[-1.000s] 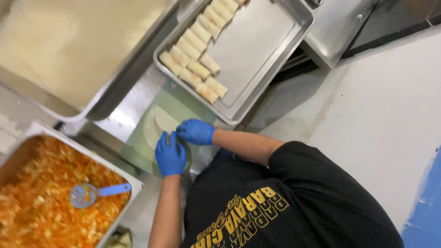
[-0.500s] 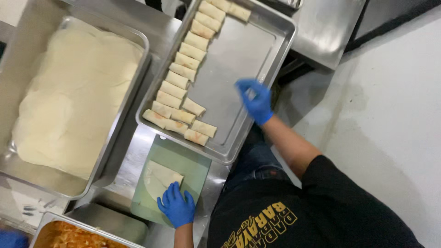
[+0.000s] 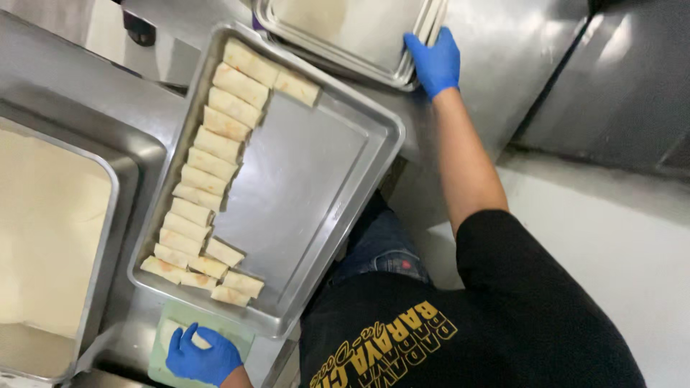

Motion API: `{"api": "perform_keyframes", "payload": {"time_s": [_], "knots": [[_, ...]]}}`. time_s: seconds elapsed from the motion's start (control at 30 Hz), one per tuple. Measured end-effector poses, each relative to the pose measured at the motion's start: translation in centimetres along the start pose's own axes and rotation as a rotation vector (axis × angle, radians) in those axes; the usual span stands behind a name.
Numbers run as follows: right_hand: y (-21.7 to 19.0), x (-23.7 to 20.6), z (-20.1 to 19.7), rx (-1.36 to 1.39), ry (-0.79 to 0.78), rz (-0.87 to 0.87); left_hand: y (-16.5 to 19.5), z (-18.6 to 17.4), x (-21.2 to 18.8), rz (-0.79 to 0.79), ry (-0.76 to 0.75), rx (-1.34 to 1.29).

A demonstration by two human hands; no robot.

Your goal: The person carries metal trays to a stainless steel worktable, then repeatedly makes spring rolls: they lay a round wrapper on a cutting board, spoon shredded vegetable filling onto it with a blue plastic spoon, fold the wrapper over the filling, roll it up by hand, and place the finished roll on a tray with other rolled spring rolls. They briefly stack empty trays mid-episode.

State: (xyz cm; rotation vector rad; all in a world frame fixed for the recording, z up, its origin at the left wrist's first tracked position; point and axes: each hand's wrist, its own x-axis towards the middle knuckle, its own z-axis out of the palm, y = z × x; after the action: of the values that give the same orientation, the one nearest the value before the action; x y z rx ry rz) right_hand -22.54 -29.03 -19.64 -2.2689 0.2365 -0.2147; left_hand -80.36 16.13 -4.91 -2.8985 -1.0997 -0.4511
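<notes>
Nearest, below the big steel tray's (image 3: pixel 309 194) near corner, the left hand (image 3: pixel 203 357) (blue-gloved) lies curled on a pale wrapper (image 3: pixel 175 332) on a green board (image 3: pixel 215 327), fingers bent over its edge. On the tray, rolls (image 3: pixel 205 179) line the left side, each lying crosswise, the row running near to far. Beyond the tray's far corner, the right hand (image 3: pixel 435 63) grips the rim of stacked empty trays (image 3: pixel 345 29); half a second ago it hovered over the big tray.
</notes>
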Motion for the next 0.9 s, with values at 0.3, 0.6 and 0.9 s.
{"api": "perform_keyframes", "payload": {"time_s": [0.3,0.6,0.9], "knots": [[0.2,0.3,-1.1,-0.038,-0.182,0.182,32.8,8.3,20.8,0.585,-0.23,-0.494],[-4.0,5.2,-4.4,-0.379,-0.31,0.291,50.0,16.2,32.1,0.518,-0.402,-0.116],[-4.6,10.4,-4.9,-0.305,-0.329,0.137,51.4,22.2,34.4,0.336,-0.314,-0.216]]}}
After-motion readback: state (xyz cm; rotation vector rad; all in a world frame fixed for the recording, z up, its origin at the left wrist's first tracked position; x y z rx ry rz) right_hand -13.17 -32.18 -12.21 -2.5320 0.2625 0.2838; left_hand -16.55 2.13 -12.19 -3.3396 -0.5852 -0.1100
